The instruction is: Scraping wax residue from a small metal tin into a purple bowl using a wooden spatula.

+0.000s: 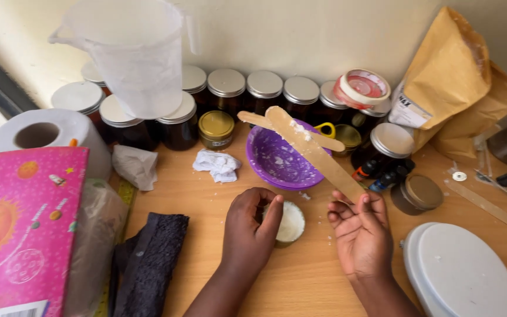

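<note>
Beneath the left hand [249, 226], curled around its rim, sits the small tin [289, 223] of white wax; the right hand [360, 232] pinches a wooden stick [315, 152] (residue-coated), best kept steady and level.

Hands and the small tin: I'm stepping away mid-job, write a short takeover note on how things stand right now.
Left hand grips the small tin on the wooden table; the tin holds white, wax-like fill.
Right hand holds a flat wooden stick smeared white, raised over the purple bowl.
A second stick lies across the bowl, which has white residue inside.
Done: tin looks filled.
Left: an open brown tin sits to the right, contents hidden; white crumbs lie on the table.
</note>
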